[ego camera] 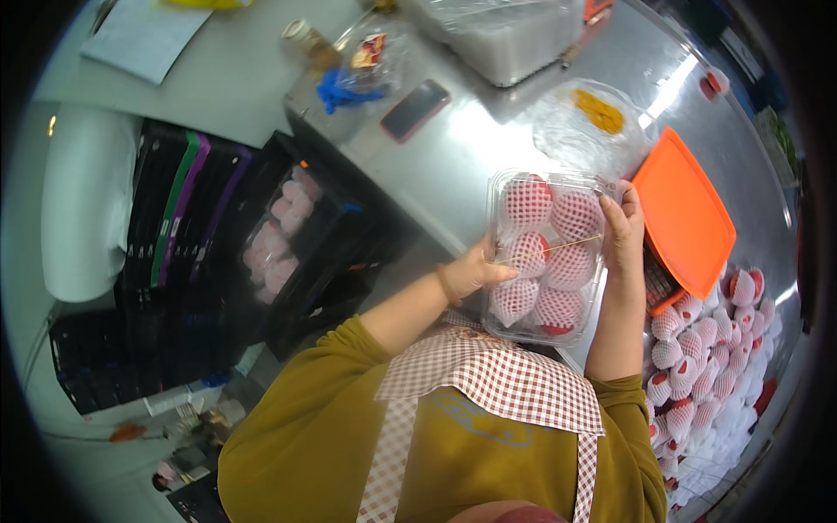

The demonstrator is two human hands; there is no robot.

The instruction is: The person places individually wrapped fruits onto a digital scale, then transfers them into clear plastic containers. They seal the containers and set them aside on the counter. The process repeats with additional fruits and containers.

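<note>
Both of my hands hold a clear plastic clamshell box (pixel 588 314) near the table's front edge. Inside lie several round red fruits in white foam nets (pixel 569 267). My left hand (pixel 480 271) grips the box's left side, its thumb lying over the front. At the upper right side, my right hand (pixel 624 219) holds the edge with thumb and fingers. A thin yellowish elastic band (pixel 565 244) stretches across the box between the two hands. What kind of fruit it is, I cannot tell.
An orange lid (pixel 686 212) rests tilted on a basket to the right, beside a pile of net-wrapped fruit (pixel 706 359). Farther back are a smartphone (pixel 416 111), a blue glove (pixel 343 91), plastic bags (pixel 575 140) and stacked clear containers (pixel 510 46). Black crates (pixel 170 209) stand left.
</note>
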